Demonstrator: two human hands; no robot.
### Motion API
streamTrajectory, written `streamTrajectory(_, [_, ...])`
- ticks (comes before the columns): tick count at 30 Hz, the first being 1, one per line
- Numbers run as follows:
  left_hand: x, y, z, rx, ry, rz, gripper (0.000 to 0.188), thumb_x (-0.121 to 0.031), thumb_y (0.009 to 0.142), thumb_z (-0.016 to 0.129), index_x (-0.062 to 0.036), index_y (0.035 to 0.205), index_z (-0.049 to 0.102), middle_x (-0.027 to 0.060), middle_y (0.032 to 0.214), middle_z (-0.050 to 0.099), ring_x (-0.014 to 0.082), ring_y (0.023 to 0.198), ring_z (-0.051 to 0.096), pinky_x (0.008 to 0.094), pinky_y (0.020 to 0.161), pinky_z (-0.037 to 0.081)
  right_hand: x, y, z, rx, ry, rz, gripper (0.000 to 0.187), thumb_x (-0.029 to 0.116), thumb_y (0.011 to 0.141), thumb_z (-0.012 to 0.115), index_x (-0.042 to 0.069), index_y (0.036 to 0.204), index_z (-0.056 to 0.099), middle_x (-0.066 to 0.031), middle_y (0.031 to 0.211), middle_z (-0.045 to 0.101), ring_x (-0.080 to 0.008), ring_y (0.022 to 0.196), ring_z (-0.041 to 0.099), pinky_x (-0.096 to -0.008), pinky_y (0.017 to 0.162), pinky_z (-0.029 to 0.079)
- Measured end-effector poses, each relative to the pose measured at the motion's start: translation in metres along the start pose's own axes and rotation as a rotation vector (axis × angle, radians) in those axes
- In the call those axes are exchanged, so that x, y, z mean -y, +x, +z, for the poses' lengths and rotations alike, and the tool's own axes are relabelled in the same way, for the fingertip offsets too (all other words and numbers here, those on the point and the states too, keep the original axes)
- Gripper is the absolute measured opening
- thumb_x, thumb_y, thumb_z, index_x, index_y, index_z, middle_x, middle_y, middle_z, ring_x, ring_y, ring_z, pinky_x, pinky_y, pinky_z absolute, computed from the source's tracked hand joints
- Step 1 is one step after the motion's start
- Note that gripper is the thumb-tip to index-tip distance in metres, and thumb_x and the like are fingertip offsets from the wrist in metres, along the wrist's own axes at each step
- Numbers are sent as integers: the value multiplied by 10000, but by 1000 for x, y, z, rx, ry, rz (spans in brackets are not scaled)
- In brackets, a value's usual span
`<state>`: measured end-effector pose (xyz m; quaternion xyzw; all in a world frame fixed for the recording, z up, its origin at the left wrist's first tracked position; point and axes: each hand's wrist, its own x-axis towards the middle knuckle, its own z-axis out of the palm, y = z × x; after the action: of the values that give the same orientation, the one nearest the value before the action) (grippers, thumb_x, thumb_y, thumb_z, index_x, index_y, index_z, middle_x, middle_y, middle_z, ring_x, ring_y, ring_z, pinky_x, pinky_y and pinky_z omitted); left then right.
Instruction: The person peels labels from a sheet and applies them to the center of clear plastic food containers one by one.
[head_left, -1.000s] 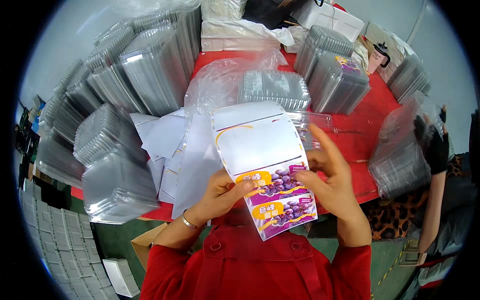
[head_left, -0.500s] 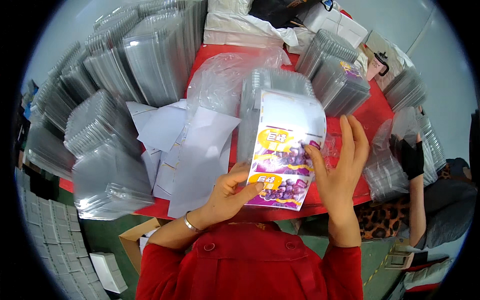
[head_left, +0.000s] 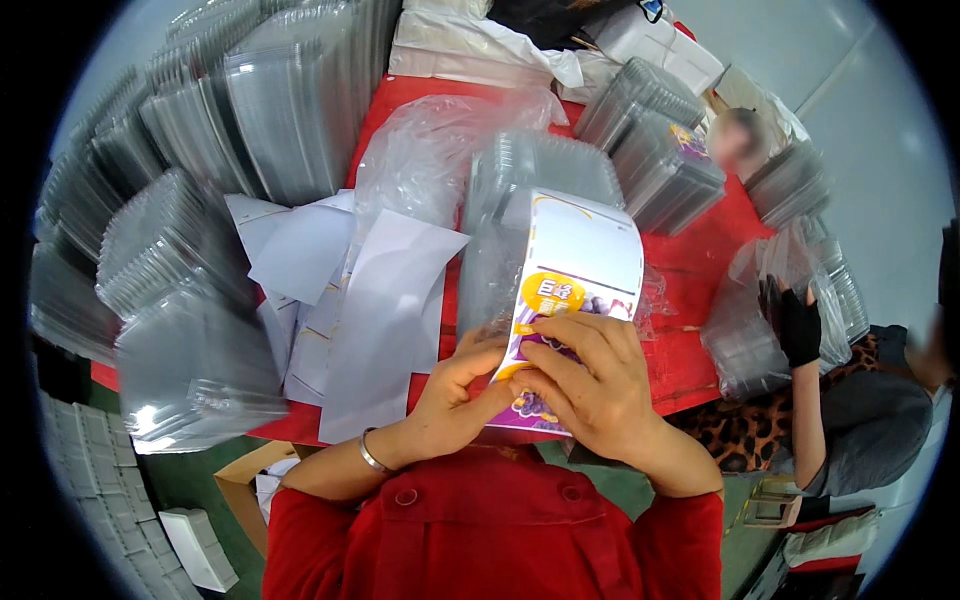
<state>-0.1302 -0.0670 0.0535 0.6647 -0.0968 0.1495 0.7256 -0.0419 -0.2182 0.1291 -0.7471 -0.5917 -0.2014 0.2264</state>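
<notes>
A strip of grape labels [head_left: 553, 293], purple and yellow at its near end and bare white at its far end, curves up in front of me. My left hand [head_left: 452, 398] pinches its left edge between thumb and fingers. Over the printed part lies my right hand [head_left: 600, 385], fingers bent across it and thumb close to the left thumb, gripping the strip near its lower left. The right fingers hide much of the print. Just behind the strip stands a stack of clear plastic boxes [head_left: 545, 165].
White paper sheets [head_left: 385, 310] cover the red table [head_left: 690, 290] at left, beside crumpled clear film [head_left: 420, 150]. More stacked clear boxes [head_left: 205, 350] line the left. At right, a co-worker's black-gloved hand [head_left: 797, 322] touches a bagged stack. An open carton [head_left: 240, 480] stands below.
My right hand has moved left and down from the strip's right edge onto its printed part, closing near my left hand. The whole view has shifted slightly.
</notes>
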Motion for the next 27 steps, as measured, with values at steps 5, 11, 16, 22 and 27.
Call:
streamTrajectory(5, [-2, -6, -4, -38, -528, -303, 276, -128, 976, 437, 32, 1183, 527, 45, 1081, 539, 82, 1015, 505, 230, 873, 405, -5, -17, 11, -156, -131, -9, 466, 418, 737, 703, 105, 1071, 616, -99, 1218, 568, -252, 1135, 505, -423, 954, 313])
streamTrajectory(11, [2, -5, -5, -97, -655, -333, 314, -175, 976, 468, 31, 1207, 517, 47, 1111, 538, 69, 1009, 502, 232, 881, 402, -18, -31, 17, -103, -255, 15, 675, 606, 696, 654, 110, 1147, 575, -115, 1276, 522, -292, 1238, 412, -495, 1073, 143])
streamTrajectory(16, [0, -5, -5, -36, -500, -294, 307, -163, 946, 532, 13, 1197, 546, 69, 1121, 551, 90, 1022, 496, 253, 896, 392, -23, -31, 16, -2, -212, 39, 734, 622, 669, 665, 124, 1195, 546, -128, 1337, 470, -314, 1295, 356, -536, 1084, 81])
streamTrajectory(22, [0, -3, -5, -2, -295, -231, 238, -123, 916, 574, -10, 1123, 608, 76, 1118, 549, 132, 1059, 471, 278, 918, 369, -21, -17, 4, 131, -198, 20, 617, 533, 711, 670, 127, 1167, 582, -98, 1310, 508, -280, 1265, 415, -536, 1083, 90])
streamTrajectory(27, [6, -4, -4, 18, -33, -43, 237, -131, 929, 550, -16, 1130, 604, 70, 1102, 544, 134, 1024, 476, 264, 886, 379, -13, -2, 3, 106, -148, -38, 576, 501, 717, 674, 129, 1150, 597, -87, 1298, 519, -266, 1250, 436, -529, 1081, 105])
